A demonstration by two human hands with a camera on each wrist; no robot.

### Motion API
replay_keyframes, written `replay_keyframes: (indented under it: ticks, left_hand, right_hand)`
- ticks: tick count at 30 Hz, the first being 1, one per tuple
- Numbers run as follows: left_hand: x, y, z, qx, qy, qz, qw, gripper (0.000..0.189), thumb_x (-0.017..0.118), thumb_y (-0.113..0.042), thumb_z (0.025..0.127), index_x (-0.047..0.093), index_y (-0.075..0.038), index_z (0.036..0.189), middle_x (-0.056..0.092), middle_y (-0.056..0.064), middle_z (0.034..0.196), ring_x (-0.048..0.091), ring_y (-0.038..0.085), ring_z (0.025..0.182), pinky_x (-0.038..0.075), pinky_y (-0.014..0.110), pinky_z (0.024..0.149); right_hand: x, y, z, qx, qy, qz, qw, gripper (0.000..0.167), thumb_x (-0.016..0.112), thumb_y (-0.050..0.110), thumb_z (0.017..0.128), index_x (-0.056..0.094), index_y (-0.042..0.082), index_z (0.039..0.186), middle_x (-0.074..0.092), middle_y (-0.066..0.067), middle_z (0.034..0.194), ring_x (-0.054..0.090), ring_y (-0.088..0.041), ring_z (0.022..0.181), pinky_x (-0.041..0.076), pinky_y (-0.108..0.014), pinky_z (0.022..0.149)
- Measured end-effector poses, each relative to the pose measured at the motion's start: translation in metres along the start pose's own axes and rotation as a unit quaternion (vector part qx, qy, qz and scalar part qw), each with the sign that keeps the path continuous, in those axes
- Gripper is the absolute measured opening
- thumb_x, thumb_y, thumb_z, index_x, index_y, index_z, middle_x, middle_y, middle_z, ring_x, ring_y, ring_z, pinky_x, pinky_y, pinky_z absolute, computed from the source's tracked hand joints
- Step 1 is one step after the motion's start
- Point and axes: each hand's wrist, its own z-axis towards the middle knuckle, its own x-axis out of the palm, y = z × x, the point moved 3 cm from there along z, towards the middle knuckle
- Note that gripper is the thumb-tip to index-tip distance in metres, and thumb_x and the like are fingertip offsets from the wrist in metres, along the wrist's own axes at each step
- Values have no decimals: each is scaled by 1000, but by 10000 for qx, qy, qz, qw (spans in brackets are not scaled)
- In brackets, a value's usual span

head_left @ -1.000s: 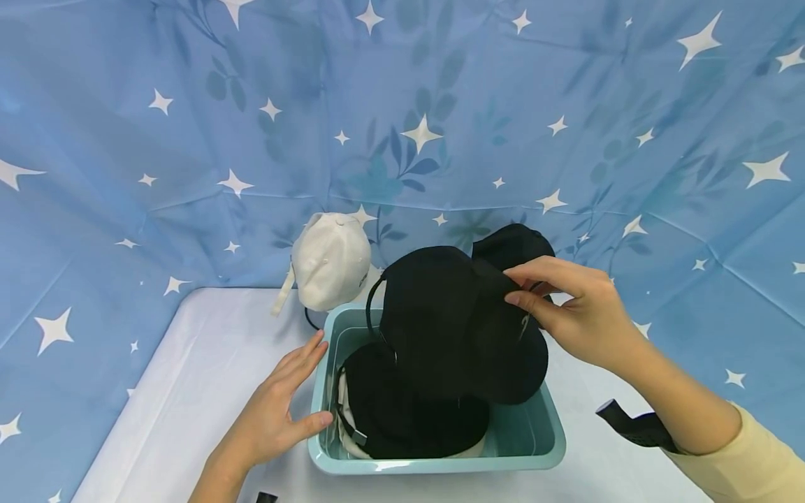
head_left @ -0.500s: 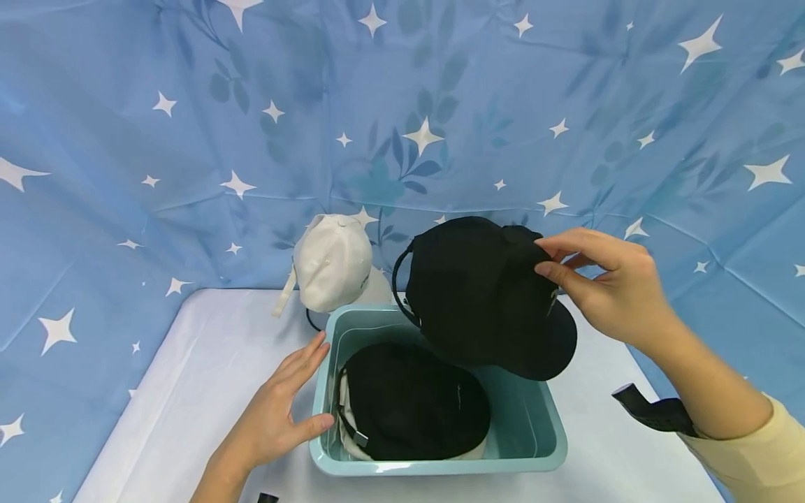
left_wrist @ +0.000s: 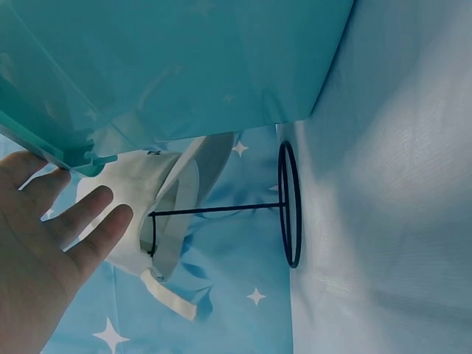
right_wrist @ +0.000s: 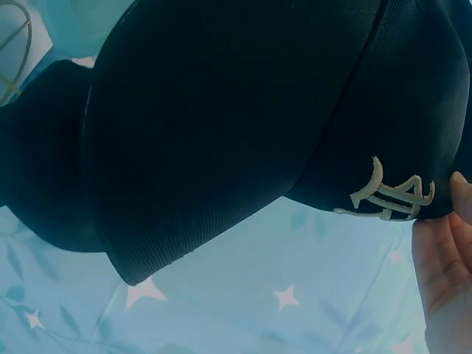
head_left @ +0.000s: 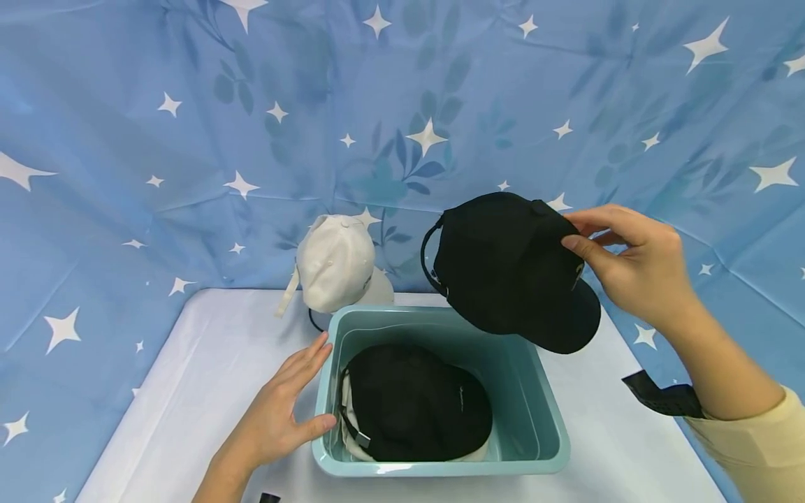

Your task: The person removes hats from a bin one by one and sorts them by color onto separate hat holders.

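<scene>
Nearest, we are seeing the left hand (head_left: 277,402) with its fingers spread and fairly straight, resting at the side of the blue tub (head_left: 440,469) and gripping nothing. Farther out, the right hand (head_left: 629,258) is pinching the black cap (head_left: 503,265) between thumb and fingers at the front of its crown, and the cap is hanging tilted above the tub's back right part. We are judging it light, soft and foldable in the crown, stiffer in the brim, hardly slippery or fragile; the front panel or brim is offering a firmer hold than the strap.

In the tub, the lower cap (head_left: 415,405) is covering most of something pale (head_left: 348,419) that we are not managing to identify. The right hand's farther fingertips are partly hiding. In the right wrist view, a dark shape (right_wrist: 44,155) is running off the edge, and we are not telling what it is. Behind, the white cap (head_left: 336,265) is sitting on a wire stand (left_wrist: 295,206), its lettering turning mostly away.
</scene>
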Motion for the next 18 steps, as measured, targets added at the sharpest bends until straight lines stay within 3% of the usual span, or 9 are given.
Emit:
replay_keyframes:
  ticks: [5,13,18]
  left_hand:
    - [1,1,-1,-1,2,5,10000,93,82,-35,86,37,-13,164,31,7,171,40,31,148,45,66,102]
    - [-1,1,0,-12,-21,23,10000,92,81,-40,87,37,-14,164,31,7,171,40,31,149,44,66,104]
    - [0,1,0,-45,-7,-7,10000,92,80,-41,87,37,-14,164,31,5,171,39,30,149,44,66,104]
  right_hand:
    - [-2,-10,4,229,-66,-126,9996,31,79,-21,79,80,-4,105,64,31,98,60,8,90,46,-11,82]
    - [-7,-26,12,352,-157,-326,9987,30,76,-17,85,78,-4,111,60,34,99,58,12,90,44,-10,82]
    - [-9,-37,14,643,-134,-529,9964,29,75,-11,90,78,0,117,58,38,98,56,16,91,42,-9,83]
